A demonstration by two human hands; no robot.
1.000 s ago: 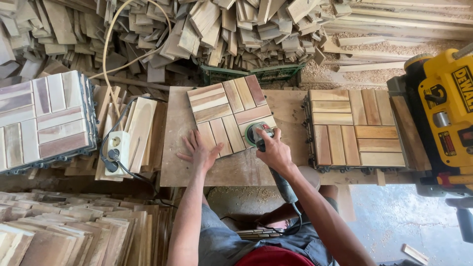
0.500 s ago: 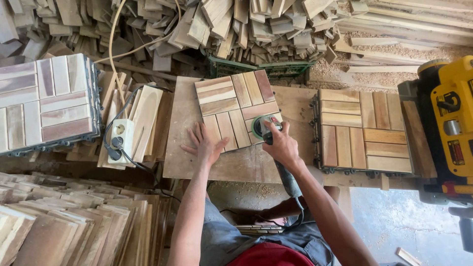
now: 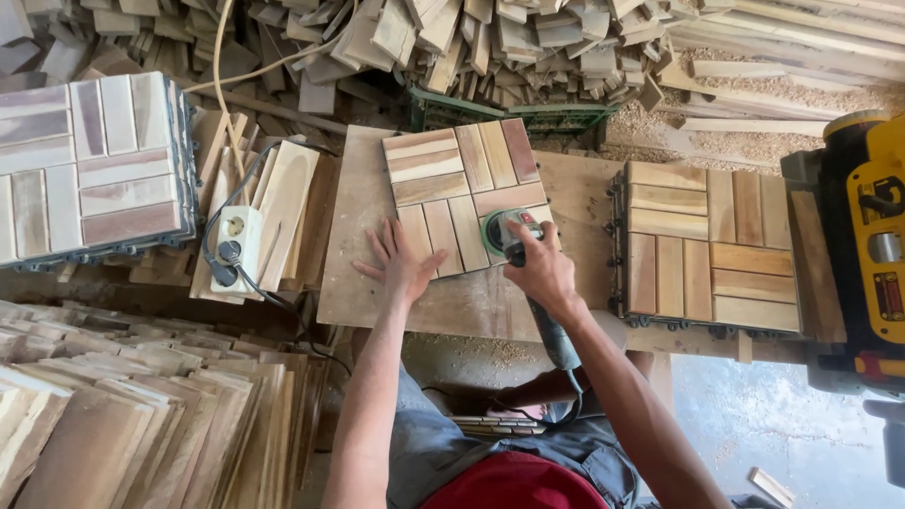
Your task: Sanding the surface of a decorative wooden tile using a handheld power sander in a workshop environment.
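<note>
A square wooden slat tile (image 3: 457, 184) lies on a plywood bench top (image 3: 353, 283). My left hand (image 3: 401, 264) is spread flat, fingers apart, pressing on the tile's near left corner. My right hand (image 3: 539, 269) grips an electric disc sander (image 3: 504, 233) whose green-rimmed pad rests on the tile's near right corner. The sander's grey handle and cord run back under my right forearm.
A second slat tile (image 3: 712, 245) lies to the right on the bench, beside a yellow machine (image 3: 872, 217). A stack of tiles (image 3: 90, 170) stands at the left, next to a white power strip (image 3: 234, 247). Offcut heaps fill the back; wood slats (image 3: 123, 415) are piled at lower left.
The view has drifted, so everything sits a little further right and up. Both hands and the sander keep almost the same place on the tile.
</note>
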